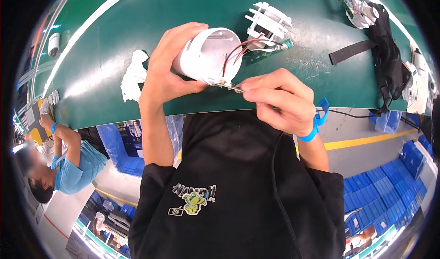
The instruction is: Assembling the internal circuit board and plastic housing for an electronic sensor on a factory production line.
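Note:
My left hand [167, 68] is wrapped round a white cylindrical housing [195, 57], its open end tilted toward the right. Between the thumb and fingers of my right hand [282, 98] is a small circuit board [229, 87], held at the housing's lower rim. Red and black wires [228, 59] run from this board across the open end. They reach toward a green circuit board [270, 52] lying on the table beside a white ribbed plastic part [268, 21]. Whether the small board touches the rim I cannot tell.
A crumpled white cloth or bag [134, 77] lies on the green table [311, 11] left of my hand. To the right are a black strap bundle [385, 52] and another wired white part [364, 15]. A person in a blue shirt [81, 165] works at the left. Blue boxes [385, 190] stand lower right.

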`<state>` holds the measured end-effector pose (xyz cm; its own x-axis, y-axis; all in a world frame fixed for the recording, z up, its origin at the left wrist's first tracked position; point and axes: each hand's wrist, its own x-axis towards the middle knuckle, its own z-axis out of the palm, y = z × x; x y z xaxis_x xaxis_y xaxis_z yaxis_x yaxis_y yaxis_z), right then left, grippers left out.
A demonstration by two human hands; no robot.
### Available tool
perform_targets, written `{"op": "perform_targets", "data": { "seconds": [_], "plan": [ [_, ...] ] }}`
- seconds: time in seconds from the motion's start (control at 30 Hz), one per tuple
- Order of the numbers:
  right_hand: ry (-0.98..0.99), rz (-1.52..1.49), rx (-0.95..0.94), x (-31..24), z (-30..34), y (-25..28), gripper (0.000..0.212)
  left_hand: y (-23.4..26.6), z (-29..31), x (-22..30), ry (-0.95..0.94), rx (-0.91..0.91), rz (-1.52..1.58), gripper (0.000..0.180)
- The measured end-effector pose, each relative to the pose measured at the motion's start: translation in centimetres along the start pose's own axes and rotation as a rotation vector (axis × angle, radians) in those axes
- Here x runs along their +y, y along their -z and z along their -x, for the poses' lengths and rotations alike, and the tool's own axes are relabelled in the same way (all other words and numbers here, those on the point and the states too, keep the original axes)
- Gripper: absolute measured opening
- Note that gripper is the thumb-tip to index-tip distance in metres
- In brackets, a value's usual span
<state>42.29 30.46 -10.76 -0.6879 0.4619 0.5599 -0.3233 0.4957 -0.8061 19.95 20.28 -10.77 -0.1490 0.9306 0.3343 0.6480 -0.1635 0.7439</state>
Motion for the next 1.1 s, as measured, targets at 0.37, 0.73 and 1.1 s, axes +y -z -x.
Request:
{"op": "perform_targets", "data": {
  "seconds": [0.37,0.73,1.1],
  "plan": [
    [-0.013,0.189,-0.079,-2.1,-1.1,-0.1,0.038,-0.1,0.1,0.1,0.002,-0.001,0.019,0.079],
    [-0.15,0.002,-0.201,-1.6,-1.4,0.2,0.037,-0.5,0.1,0.1,-0.056,0.029,0.028,0.078],
    [-0.708,-0.073,0.119,-0.9,0.2,-3.1,0.023,-0.6,-0.8,3.5,-0.03,-0.029,-0.31,0.083]
  ]
}}
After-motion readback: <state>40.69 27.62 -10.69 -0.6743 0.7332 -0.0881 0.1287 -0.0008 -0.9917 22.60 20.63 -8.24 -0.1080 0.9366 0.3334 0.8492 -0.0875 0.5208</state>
